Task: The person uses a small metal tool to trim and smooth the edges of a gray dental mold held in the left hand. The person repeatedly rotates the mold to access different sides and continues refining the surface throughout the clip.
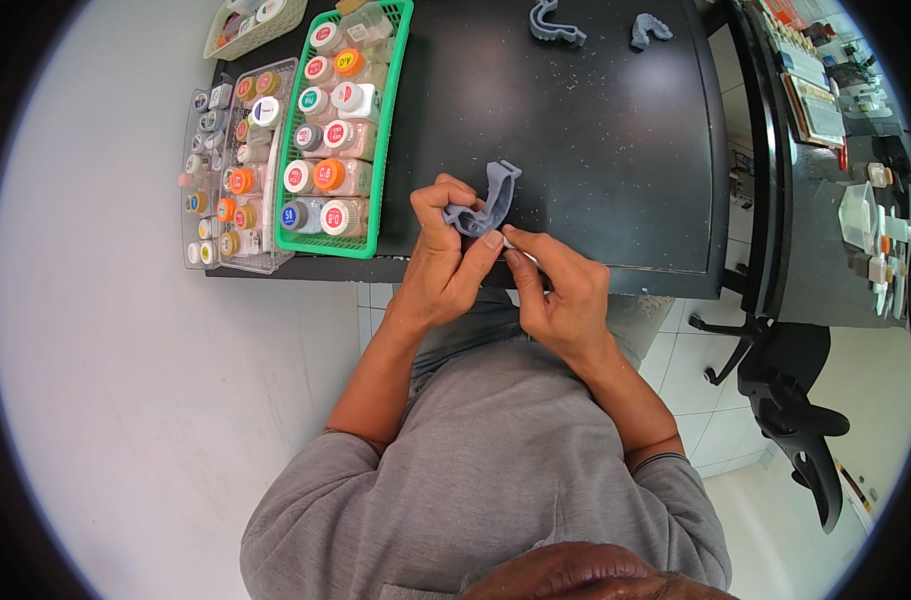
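Now the left hand [445,250] grips the grey mould [487,202] steady; the right hand [560,290] pinches what may be a thin tool — short, light strokes work best.

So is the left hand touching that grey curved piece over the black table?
Touching. The head view shows the left hand gripping the grey curved piece, fingers wrapped around its lower end.
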### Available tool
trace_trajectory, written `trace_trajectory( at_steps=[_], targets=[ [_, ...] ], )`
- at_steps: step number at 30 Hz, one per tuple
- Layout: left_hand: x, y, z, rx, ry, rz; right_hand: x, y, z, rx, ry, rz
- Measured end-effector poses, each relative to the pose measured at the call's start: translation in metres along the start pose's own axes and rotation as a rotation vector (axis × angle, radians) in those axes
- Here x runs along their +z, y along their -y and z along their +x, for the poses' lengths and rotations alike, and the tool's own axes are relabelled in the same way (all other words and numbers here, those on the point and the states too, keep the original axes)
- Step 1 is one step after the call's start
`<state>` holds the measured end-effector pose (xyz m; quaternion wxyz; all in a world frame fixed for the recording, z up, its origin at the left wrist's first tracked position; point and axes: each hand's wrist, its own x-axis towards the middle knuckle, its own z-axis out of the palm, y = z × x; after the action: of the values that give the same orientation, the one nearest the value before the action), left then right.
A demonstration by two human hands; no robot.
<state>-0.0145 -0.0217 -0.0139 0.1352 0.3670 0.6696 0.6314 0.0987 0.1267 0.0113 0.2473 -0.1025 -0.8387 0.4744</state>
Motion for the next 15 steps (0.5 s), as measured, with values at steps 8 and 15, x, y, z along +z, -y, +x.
trace_trajectory(
  at_steps=[8,15],
  targets=[
    [-0.0004,-0.0014,-0.0006,-0.03,0.004,0.037,-0.0008,-0.0028,-0.0009,-0.02,0.014,-0.03],
    [-0.0004,-0.0045,0.001,-0.082,0.018,0.025,-0.0013,-0.0009,-0.0012,-0.008,0.017,-0.051]
  ],
)
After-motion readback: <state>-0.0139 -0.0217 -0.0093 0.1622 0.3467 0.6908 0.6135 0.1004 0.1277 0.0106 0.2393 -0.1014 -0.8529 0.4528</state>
